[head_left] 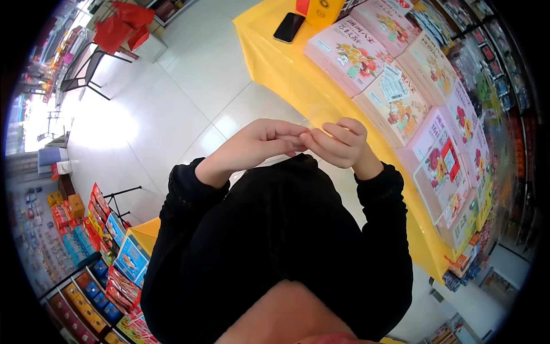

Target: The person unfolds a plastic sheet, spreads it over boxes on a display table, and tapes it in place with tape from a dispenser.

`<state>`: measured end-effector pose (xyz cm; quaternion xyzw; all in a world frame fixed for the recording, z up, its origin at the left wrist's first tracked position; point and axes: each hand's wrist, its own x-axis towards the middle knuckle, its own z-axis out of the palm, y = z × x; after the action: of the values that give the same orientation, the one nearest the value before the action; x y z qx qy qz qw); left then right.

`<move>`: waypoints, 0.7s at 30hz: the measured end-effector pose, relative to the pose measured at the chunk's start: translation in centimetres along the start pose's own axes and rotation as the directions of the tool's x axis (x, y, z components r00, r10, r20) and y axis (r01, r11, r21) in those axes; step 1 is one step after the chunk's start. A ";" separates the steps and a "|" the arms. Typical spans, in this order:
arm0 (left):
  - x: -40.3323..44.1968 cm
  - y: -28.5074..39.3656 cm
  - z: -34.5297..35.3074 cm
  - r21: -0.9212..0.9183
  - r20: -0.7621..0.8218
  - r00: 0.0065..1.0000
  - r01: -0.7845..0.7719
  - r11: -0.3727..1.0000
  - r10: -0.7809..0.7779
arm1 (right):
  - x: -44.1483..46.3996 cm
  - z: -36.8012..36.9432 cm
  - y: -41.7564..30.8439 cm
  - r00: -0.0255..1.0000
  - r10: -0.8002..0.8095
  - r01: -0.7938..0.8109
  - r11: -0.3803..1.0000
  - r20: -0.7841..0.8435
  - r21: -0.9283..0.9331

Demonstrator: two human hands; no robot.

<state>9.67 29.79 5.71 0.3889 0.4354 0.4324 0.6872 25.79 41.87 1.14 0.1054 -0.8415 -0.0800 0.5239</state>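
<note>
My left hand (255, 144) and my right hand (338, 144) meet at the fingertips in front of my body, above the tiled floor. Both are closed, with the fingers curled and pinched together. Whatever may be between the fingertips is too small or hidden to make out. Nearest to my right hand is a yellow-covered table (298, 94) bearing pink and cream gift boxes. One cream box (395, 109) has a white printed label (393, 85) lying on top. A black smartphone (289, 27) lies near the table's far corner.
Purple-white boxes (438, 163) are stacked along the table's right side. A yellow box (323, 11) stands behind the phone. At left are a dark chair (91, 69), red bags (123, 26), and snack packets (121, 289) by a display. Goods shelves (498, 57) line the right.
</note>
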 end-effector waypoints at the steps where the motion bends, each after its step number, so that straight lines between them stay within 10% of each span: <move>1: -0.1 0.1 0.0 -0.026 0.016 1.000 -0.008 1.000 0.008 | 0.1 0.1 0.1 1.000 -0.005 0.005 1.000 0.003 -0.015; 21: -1.3 0.3 0.0 -0.029 0.093 0.995 -0.018 0.999 0.021 | 1.1 -0.6 0.0 0.996 -0.026 0.024 1.000 0.085 0.018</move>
<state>9.24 28.68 6.27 0.4031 0.3927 0.4265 0.7081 25.87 41.52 2.36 0.1168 -0.8623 -0.0841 0.4855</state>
